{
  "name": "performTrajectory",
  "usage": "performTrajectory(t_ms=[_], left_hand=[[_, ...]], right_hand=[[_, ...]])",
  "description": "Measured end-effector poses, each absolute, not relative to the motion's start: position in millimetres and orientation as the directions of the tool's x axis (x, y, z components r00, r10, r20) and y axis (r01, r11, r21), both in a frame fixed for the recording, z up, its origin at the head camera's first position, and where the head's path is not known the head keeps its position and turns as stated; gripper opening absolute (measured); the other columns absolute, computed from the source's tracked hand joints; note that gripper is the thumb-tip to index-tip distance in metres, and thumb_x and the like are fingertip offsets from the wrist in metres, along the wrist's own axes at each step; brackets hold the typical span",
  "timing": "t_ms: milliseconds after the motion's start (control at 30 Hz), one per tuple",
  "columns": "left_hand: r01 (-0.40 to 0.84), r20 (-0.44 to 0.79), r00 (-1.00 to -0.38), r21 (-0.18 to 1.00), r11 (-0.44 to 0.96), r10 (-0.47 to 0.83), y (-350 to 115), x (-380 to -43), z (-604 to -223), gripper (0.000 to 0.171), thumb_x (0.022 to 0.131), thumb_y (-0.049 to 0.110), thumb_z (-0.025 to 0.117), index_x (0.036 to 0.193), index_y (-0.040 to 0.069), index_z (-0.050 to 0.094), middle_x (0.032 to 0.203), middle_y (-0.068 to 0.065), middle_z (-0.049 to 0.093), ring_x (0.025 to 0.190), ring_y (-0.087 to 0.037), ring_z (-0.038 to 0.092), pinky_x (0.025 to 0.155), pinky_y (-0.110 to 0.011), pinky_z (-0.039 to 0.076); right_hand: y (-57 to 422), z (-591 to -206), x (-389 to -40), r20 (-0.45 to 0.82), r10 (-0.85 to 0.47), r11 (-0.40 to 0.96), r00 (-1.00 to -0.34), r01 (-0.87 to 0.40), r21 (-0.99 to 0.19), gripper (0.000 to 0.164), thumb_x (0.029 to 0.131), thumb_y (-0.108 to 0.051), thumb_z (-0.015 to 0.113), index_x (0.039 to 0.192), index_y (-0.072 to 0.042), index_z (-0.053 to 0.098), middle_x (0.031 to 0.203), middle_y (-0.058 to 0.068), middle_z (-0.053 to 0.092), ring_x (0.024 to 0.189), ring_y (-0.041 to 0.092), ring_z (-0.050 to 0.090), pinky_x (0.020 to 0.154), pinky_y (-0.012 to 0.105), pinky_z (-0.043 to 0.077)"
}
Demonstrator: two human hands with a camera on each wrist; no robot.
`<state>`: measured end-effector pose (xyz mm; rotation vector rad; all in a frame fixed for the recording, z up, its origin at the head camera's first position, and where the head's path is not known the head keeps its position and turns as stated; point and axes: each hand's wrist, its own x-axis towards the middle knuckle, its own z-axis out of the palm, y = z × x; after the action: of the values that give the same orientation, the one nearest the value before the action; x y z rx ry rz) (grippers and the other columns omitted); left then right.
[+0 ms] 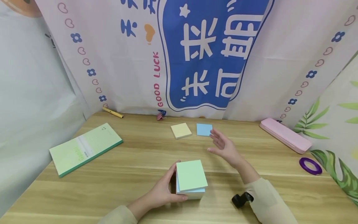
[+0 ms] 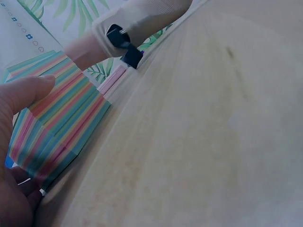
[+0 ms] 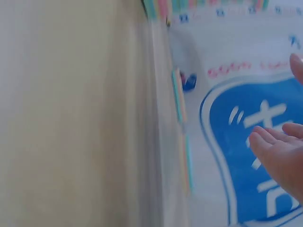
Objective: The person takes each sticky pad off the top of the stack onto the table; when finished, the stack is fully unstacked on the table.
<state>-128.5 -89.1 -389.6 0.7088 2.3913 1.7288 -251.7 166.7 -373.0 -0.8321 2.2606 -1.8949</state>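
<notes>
My left hand (image 1: pixel 163 191) grips the side of a tall stack of sticky note pads (image 1: pixel 191 175), its thumb along the near face. Pale green tops the stack, slightly askew over a blue layer. Colored stripes run across the stack's side (image 2: pixel 61 113) in the left wrist view. Holding nothing, my right hand (image 1: pixel 225 149) is raised with fingers extended and thumb apart. Its fingertips overlap the edge of a blue sticky note pad (image 1: pixel 204 129) in the head view; whether they touch, I cannot tell. Left of that pad lies a pale yellow sticky note pad (image 1: pixel 181 130).
A green notebook (image 1: pixel 86 149) lies at the left, with a yellow pen (image 1: pixel 113 112) beyond it. Pink binder clips (image 1: pixel 160 117) sit by the back cloth. On the right are a pink case (image 1: pixel 286 135) and a purple tape roll (image 1: pixel 310 166).
</notes>
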Motion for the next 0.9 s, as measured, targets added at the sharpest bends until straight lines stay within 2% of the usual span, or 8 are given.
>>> performTrajectory(t_ms=[233,367,500,600,700,800,900], left_hand=[[0.32,0.2,-0.887,0.916,0.243,0.417,-87,-131,-394,0.1,0.061,0.019,0.078,0.136,0.003,0.015,0.127,-0.012,0.037,0.118,-0.03,0.028,0.094,-0.053,0.017],[0.327,0.199,-0.888,0.907,0.266,0.415,-88,-137,-408,0.102,0.061,0.025,0.078,0.138,0.008,0.014,0.13,-0.008,0.034,0.12,-0.027,0.026,0.094,-0.053,0.018],[0.327,0.19,-0.886,0.903,0.28,0.423,-89,-142,-420,0.102,0.061,0.035,0.077,0.138,0.015,0.013,0.132,-0.002,0.033,0.12,-0.022,0.024,0.095,-0.051,0.018],[0.339,0.2,-0.878,0.901,0.27,0.434,-90,-142,-421,0.102,0.062,0.037,0.075,0.139,0.015,0.012,0.132,-0.001,0.033,0.12,-0.021,0.025,0.095,-0.051,0.018],[0.35,0.208,-0.872,0.897,0.27,0.443,-90,-142,-421,0.102,0.063,0.038,0.074,0.139,0.014,0.011,0.132,-0.001,0.032,0.12,-0.022,0.025,0.094,-0.052,0.018],[0.345,0.205,-0.876,0.898,0.271,0.437,-90,-143,-420,0.102,0.063,0.038,0.075,0.139,0.014,0.011,0.133,-0.001,0.031,0.121,-0.022,0.024,0.094,-0.052,0.018],[0.33,0.189,-0.886,0.899,0.288,0.424,-90,-142,-419,0.102,0.062,0.038,0.075,0.139,0.015,0.012,0.134,-0.001,0.03,0.121,-0.021,0.023,0.095,-0.051,0.018]], right_hand=[[154,-365,-212,0.317,-0.617,0.007,-0.721,-0.408,-0.913,0.075,0.078,-0.004,0.063,0.134,0.006,0.015,0.134,0.022,0.025,0.12,0.035,0.025,0.096,0.043,0.022],[147,-367,-195,0.323,-0.662,0.004,-0.677,-0.434,-0.901,0.077,0.075,0.0,0.064,0.134,0.006,0.014,0.134,0.023,0.025,0.12,0.035,0.026,0.094,0.047,0.024],[141,-371,-184,0.303,-0.682,0.098,-0.666,-0.494,-0.864,0.084,0.07,-0.005,0.07,0.135,0.001,0.018,0.135,0.019,0.025,0.12,0.032,0.027,0.092,0.05,0.027],[137,-374,-177,0.277,-0.679,0.217,-0.68,-0.546,-0.809,0.09,0.066,-0.018,0.075,0.137,-0.009,0.02,0.137,0.013,0.025,0.12,0.03,0.027,0.089,0.053,0.028],[134,-377,-172,0.27,-0.665,0.29,-0.697,-0.574,-0.766,0.092,0.064,-0.027,0.076,0.137,-0.013,0.021,0.137,0.01,0.023,0.12,0.029,0.025,0.087,0.055,0.028],[135,-379,-171,0.272,-0.652,0.336,-0.708,-0.591,-0.733,0.091,0.065,-0.031,0.075,0.137,-0.012,0.023,0.137,0.011,0.024,0.12,0.028,0.026,0.087,0.055,0.028],[138,-381,-172,0.274,-0.66,0.323,-0.699,-0.594,-0.737,0.087,0.066,-0.028,0.074,0.136,-0.01,0.025,0.136,0.013,0.026,0.119,0.028,0.029,0.087,0.051,0.032]])
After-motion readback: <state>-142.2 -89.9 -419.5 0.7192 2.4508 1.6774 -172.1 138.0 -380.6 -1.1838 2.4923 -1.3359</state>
